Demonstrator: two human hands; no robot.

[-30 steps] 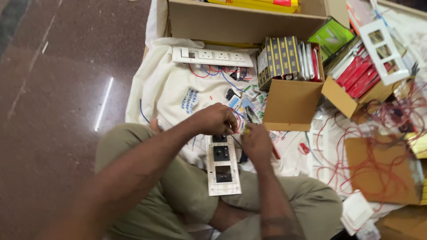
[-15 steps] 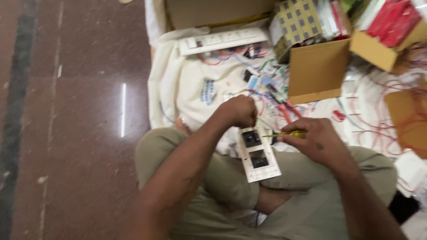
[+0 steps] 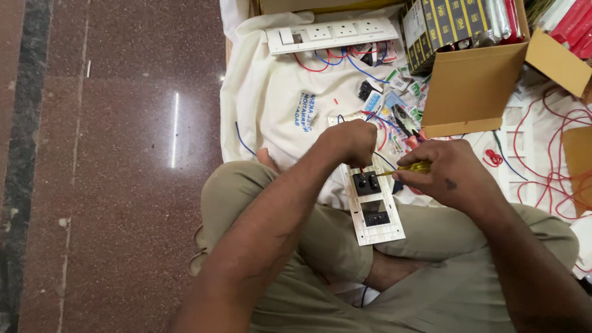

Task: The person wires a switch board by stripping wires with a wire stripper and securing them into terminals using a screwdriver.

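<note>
Seated cross-legged on polished stone floor, white switch plate resting on lap between the knees, two dark socket modules fitted in it

Left hand clamped over top end of plate, fingers curled shut round it, blue wire running out from under the fist

Right hand just beside plate on its right edge, fingers closed on yellow-handled screwdriver, tip aimed at upper module; whether tip touches, can't tell

Lower module untouched, near bottom end of plate

Beyond hands: white cloth spread on floor w/ blue print, long white socket strip lying across its far end, red + blue wires trailing under it. Pliers w/ red grips just past the hands, among small loose packets

Open cardboard box to the right, packed w/ yellow-black cartons. Red wire loops strewn far right, well apart from plate
</note>
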